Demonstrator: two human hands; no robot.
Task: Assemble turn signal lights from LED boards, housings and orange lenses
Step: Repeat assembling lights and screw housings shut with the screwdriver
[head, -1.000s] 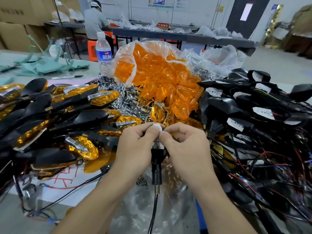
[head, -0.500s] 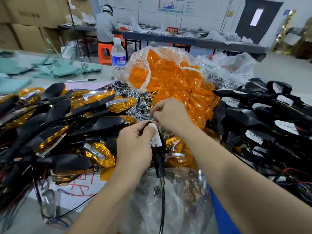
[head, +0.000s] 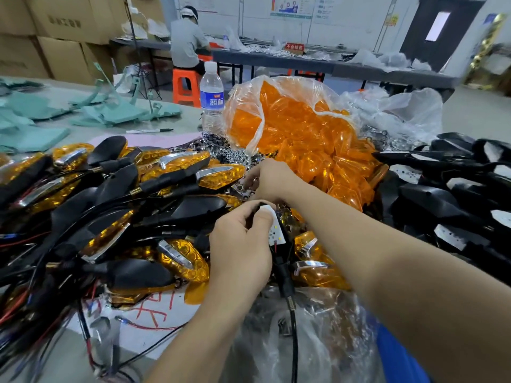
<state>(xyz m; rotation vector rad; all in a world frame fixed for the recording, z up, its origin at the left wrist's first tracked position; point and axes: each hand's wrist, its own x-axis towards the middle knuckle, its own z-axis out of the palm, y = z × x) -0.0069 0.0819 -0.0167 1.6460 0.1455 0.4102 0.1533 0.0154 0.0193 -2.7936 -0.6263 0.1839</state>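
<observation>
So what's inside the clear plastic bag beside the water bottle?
Loose orange lenses, heaped and spilling from the open mouth of the clear bag toward the right hand. Whatever lies under the heap is covered.

Left grip (head: 243, 244), right grip (head: 272, 179): both bare. Left forearm (head: 204, 333) and right forearm (head: 392, 269): bare up to the near frame edge. Blue cloth (head: 398, 355) under right forearm, near right; garment or not, cannot tell.
</observation>
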